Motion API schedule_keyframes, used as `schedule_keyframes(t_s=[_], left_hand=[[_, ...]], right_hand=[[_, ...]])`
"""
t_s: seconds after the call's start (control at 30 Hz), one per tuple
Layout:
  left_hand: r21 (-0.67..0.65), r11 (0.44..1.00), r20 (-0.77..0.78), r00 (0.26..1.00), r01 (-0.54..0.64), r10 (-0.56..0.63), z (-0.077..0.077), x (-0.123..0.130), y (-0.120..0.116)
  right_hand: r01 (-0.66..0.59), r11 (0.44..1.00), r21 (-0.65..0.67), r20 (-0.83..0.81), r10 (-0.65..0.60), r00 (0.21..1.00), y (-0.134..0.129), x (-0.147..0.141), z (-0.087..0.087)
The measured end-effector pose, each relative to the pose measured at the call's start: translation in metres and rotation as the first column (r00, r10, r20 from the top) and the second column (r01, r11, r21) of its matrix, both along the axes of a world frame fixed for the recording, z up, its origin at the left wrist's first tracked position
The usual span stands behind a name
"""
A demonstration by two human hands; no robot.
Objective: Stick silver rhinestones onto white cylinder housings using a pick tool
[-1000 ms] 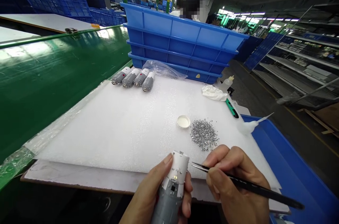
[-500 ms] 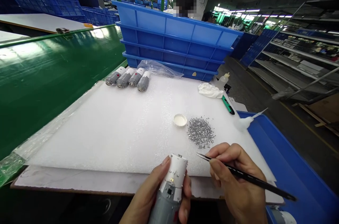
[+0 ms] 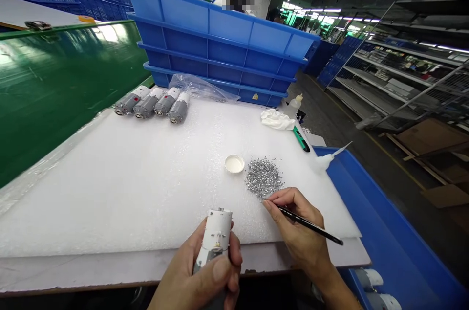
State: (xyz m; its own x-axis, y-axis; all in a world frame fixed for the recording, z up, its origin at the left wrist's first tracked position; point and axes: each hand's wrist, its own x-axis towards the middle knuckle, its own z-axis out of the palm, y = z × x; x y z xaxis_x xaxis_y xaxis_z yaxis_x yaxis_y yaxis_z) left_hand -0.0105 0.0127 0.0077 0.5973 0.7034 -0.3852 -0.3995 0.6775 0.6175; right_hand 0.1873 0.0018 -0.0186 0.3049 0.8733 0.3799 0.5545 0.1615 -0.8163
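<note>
Motor with a white end cap stands upright at the near edge of the foam, gripped in the left hand: fingers wrap its gray body and the thumb presses across the front. The right hand pinches slim black tweezers between thumb and fingers, though whether their tips are pressed together is hidden. Those fingers rest just beside a pile of silver granules on a white foam sheet, with a small white cap next to the pile. A green-handled utility knife, a crumpled white cloth and a squeeze bottle lie farther along the foam, and a needle-tip bottle lies at its right edge. Four gray motors sit in a row at the far edge, before a clear plastic bag and stacked blue crates. A green conveyor belt runs left; metal shelving stands right.
</note>
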Motion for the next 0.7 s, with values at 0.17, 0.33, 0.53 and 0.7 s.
schedule_keyframes(t_s=[0.17,0.33,0.53,0.7], left_hand=[[0.103,0.99,-0.165,0.98,-0.096,0.113,-0.002,0.002,-0.002],[0.156,0.98,-0.361,0.916,-0.127,0.176,0.008,0.007,-0.003],[0.272,0.943,-0.488,0.816,-0.193,0.308,0.02,0.017,-0.001],[0.247,0.943,-0.499,0.805,-0.221,0.32,0.021,0.019,0.0]], right_hand=[[-0.021,1.0,0.021,0.069,0.019,0.997,0.002,0.001,-0.004],[-0.066,0.995,0.07,0.122,0.057,0.991,-0.001,0.001,-0.007],[-0.089,0.991,0.095,0.145,0.075,0.987,-0.005,0.002,-0.007],[-0.124,0.989,0.085,0.152,0.11,0.982,-0.005,0.002,-0.006]])
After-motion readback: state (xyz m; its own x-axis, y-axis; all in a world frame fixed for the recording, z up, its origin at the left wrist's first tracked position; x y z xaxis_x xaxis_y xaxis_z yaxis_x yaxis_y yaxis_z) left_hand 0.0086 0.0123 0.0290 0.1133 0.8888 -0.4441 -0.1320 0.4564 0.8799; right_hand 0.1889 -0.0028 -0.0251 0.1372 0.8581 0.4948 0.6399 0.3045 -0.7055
